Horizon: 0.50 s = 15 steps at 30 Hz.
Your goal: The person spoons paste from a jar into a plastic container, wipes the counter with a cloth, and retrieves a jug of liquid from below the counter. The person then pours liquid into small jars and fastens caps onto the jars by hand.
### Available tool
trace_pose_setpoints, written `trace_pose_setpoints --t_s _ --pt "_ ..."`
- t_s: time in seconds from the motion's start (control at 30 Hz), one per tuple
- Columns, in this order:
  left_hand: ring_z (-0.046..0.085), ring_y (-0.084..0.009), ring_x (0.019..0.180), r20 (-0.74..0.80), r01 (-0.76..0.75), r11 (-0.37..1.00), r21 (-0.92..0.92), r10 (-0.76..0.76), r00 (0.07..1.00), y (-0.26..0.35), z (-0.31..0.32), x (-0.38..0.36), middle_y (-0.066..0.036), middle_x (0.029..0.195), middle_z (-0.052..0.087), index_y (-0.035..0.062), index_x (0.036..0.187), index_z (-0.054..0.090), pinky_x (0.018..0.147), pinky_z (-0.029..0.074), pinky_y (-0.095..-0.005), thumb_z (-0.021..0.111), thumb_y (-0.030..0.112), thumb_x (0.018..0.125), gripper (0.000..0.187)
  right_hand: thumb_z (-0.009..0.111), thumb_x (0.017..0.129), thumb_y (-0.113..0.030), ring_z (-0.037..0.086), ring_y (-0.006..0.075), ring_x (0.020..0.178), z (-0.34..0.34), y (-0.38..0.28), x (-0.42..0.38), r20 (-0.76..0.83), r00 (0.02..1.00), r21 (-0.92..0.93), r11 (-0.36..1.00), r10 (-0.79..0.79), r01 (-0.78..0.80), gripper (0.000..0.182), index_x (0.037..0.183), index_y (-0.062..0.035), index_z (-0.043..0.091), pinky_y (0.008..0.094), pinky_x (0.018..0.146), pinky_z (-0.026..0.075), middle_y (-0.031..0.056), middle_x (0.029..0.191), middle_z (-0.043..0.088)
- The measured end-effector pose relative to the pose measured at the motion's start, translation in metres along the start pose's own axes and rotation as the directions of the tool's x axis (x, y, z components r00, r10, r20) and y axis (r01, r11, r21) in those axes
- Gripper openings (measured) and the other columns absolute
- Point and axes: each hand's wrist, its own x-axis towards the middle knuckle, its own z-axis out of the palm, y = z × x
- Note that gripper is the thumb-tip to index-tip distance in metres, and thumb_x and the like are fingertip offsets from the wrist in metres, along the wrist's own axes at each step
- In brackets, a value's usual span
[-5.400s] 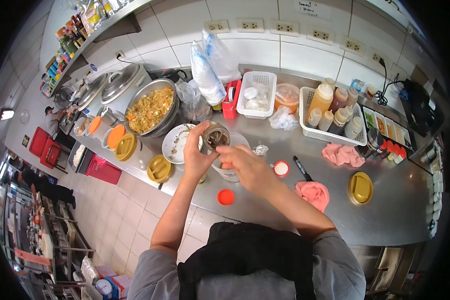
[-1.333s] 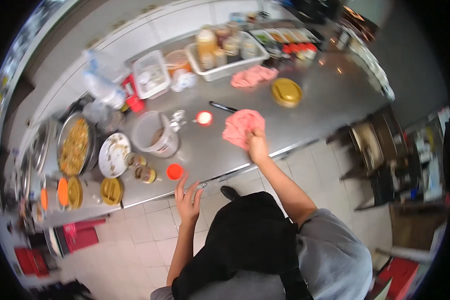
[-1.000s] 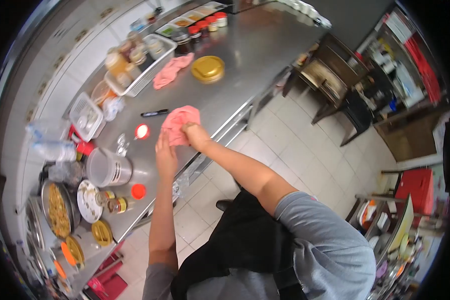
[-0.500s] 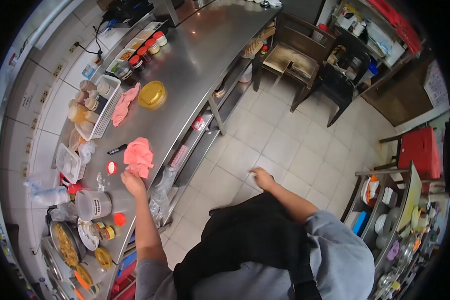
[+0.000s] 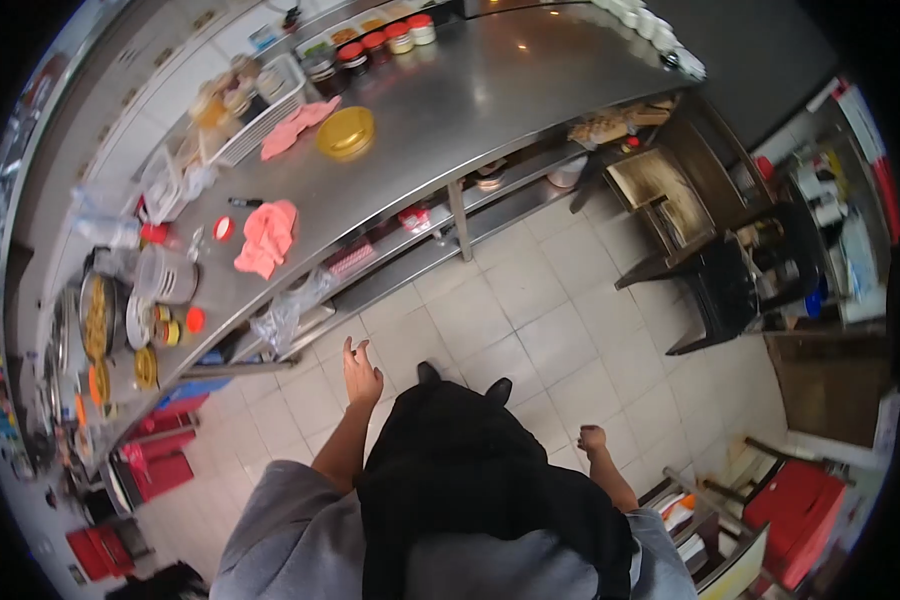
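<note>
My left hand (image 5: 362,370) hangs over the tiled floor in front of the steel counter (image 5: 410,120). Its fingers are apart and hold nothing. Lower right, my right hand (image 5: 591,438) is also above the floor, its fingers curled in with nothing showing in them. A crumpled pink cloth (image 5: 267,240) lies near the counter's front edge, closest to my left hand. Beside it are a black marker (image 5: 245,202) and a red-rimmed lid (image 5: 223,229). Farther along, a yellow-lidded tub (image 5: 346,134) sits next to a second pink cloth (image 5: 300,127).
Sauce bottles fill a white basket (image 5: 270,110) by the wall, with red-lidded jars (image 5: 398,38) beyond. A clear bucket (image 5: 166,275) and a pan of food (image 5: 98,318) stand at left. A black chair (image 5: 720,295) and a red chair (image 5: 795,515) are to the right.
My left hand has come off the pink cloth, which stays on the counter, and now hangs over the floor. My view has turned and my right hand has lowered beside my body.
</note>
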Motion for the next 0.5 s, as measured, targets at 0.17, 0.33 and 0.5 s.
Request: trace_pose_setpoints --t_s 0.17,0.33,0.5 --pt "0.051 -0.0460 0.123 0.146 0.210 0.978 0.004 -0.208 0.967 -0.029 0.014 -0.003 -0.026 0.152 0.024 0.0100 0.127 0.047 0.100 0.049 -0.0459 0.068 -0.005 0.073 0.060 0.064 0.093 -0.019 0.065 0.0162 0.077 0.029 -0.116 0.004 0.119 0.961 0.283 0.936 -0.250 0.209 0.026 0.116 -0.0060 0.064 0.0316 0.064 0.056 0.0067 0.091 0.066" --pt "0.052 -0.0475 0.122 0.200 0.187 0.981 -0.041 -0.175 0.964 -0.030 0.039 0.026 -0.026 0.151 0.024 0.0121 0.123 0.050 0.099 0.049 -0.0473 0.071 0.000 0.073 0.056 0.058 0.093 -0.012 0.063 0.0167 0.078 0.047 -0.201 -0.016 0.190 0.879 0.121 0.899 -0.437 0.420 0.023 0.113 -0.0065 0.066 0.0332 0.066 0.056 0.0041 0.092 0.066" --pt "0.057 -0.0435 0.116 0.100 0.260 0.951 -0.165 -0.246 0.964 0.005 0.064 0.049 -0.025 0.148 0.028 0.0106 0.117 0.054 0.098 0.050 -0.0478 0.069 0.001 0.076 0.045 0.062 0.090 -0.014 0.063 0.0174 0.077 0.007 -0.213 0.031 0.285 0.868 -0.176 0.868 -0.406 0.464 0.024 0.112 -0.0065 0.069 0.0352 0.064 0.057 0.0047 0.088 0.066"
